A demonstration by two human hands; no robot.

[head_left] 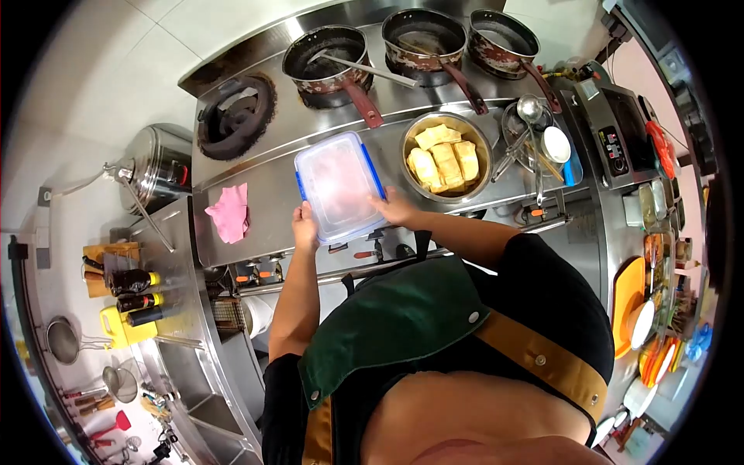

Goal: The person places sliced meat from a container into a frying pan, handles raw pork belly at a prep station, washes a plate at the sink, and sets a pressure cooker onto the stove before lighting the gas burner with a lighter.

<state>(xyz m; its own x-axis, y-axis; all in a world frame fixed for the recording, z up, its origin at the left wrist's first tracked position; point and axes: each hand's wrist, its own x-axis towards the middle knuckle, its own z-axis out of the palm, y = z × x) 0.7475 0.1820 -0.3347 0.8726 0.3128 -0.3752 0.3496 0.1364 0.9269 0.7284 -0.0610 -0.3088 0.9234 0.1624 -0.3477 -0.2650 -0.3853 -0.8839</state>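
Left hand [305, 225] and right hand [396, 208] now grip the lidded container [339, 182] from 2 sides, presumably keeping it steady!

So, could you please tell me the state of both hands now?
Left hand: holding the lidded container by its left edge.
Right hand: holding the same container by its right edge.
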